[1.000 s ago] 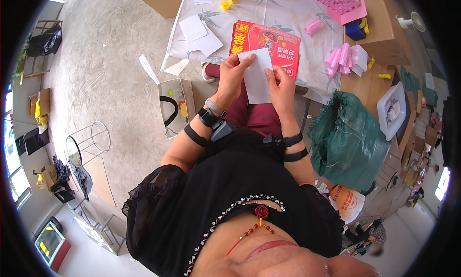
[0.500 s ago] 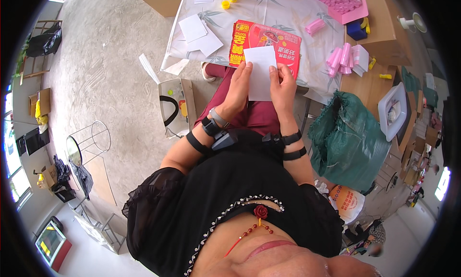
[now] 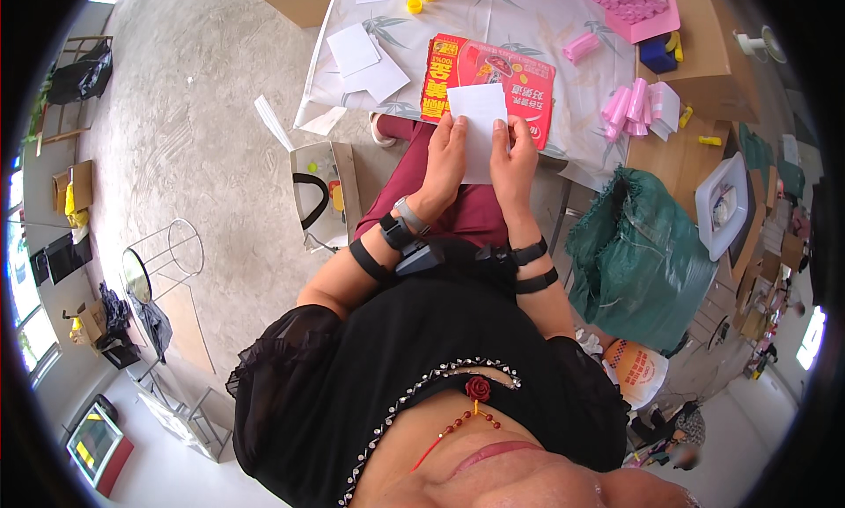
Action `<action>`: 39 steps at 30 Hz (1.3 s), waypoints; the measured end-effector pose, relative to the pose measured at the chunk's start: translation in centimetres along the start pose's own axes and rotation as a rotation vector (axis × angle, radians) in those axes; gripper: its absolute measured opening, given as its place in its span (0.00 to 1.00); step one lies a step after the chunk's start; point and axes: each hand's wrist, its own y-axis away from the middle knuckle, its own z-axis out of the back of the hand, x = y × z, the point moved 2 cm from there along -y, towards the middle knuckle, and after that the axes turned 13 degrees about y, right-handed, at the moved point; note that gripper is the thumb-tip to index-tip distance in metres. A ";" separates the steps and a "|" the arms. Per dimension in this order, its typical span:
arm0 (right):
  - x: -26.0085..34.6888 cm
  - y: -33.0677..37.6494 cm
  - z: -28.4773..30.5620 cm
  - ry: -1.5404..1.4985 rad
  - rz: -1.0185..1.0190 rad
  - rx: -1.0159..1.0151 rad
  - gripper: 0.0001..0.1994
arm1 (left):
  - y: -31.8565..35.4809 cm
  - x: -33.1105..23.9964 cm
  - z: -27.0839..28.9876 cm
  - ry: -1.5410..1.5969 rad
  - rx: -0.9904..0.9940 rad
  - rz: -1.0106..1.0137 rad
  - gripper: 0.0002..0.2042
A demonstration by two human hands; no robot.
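Observation:
Both my hands hold one white sheet of paper (image 3: 480,121) upright in front of me, over my lap. My left hand (image 3: 444,160) grips its left edge and my right hand (image 3: 513,160) grips its right edge, thumbs on the face of the sheet. Just beyond the sheet a red printed box (image 3: 519,77) lies flat at the near edge of the table with a leaf-patterned cloth (image 3: 519,15). More white sheets (image 3: 365,59) lie on the cloth to the left.
Pink rolls (image 3: 634,107) and a pink tray of small pieces (image 3: 634,2) sit on the table's right side. A green bag (image 3: 638,253) stands at my right, an open cardboard box (image 3: 321,191) and a wire frame (image 3: 163,257) on the floor at my left.
The white sheet has moved up and away from me, toward the red box. My left hand slid from the sheet's top corner down to its left edge.

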 end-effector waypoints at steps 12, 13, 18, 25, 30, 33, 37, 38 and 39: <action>-2.2 -0.7 -1.0 0.088 0.067 -0.004 0.14 | -1.4 1.2 -0.5 -0.050 -0.046 -0.076 0.12; -2.4 -0.8 -1.1 0.099 0.087 0.018 0.15 | -1.8 1.7 -0.2 -0.031 -0.057 -0.061 0.12; -2.9 -1.7 -1.5 0.143 0.052 0.056 0.16 | -3.6 3.8 0.7 0.026 -0.107 -0.002 0.12; -5.4 -6.0 -0.8 0.435 0.142 -0.056 0.14 | -5.1 4.1 -0.6 -0.026 -0.077 0.086 0.20; -5.1 -9.0 -0.5 0.805 0.308 -0.158 0.10 | -5.3 3.3 1.2 -0.085 -0.079 0.124 0.21; -7.0 -9.8 -2.0 0.961 0.296 -0.057 0.12 | -5.3 3.2 1.4 -0.062 -0.086 0.142 0.20; -8.3 -9.9 -3.0 0.961 0.304 -0.082 0.13 | -5.5 3.1 1.4 -0.066 -0.085 0.110 0.18; -8.5 -10.1 -3.0 0.946 0.311 -0.084 0.13 | -5.7 3.1 1.3 -0.081 -0.076 0.091 0.17; -8.5 -10.1 -3.0 0.930 0.317 -0.086 0.13 | -5.8 3.2 1.4 -0.083 -0.078 0.094 0.17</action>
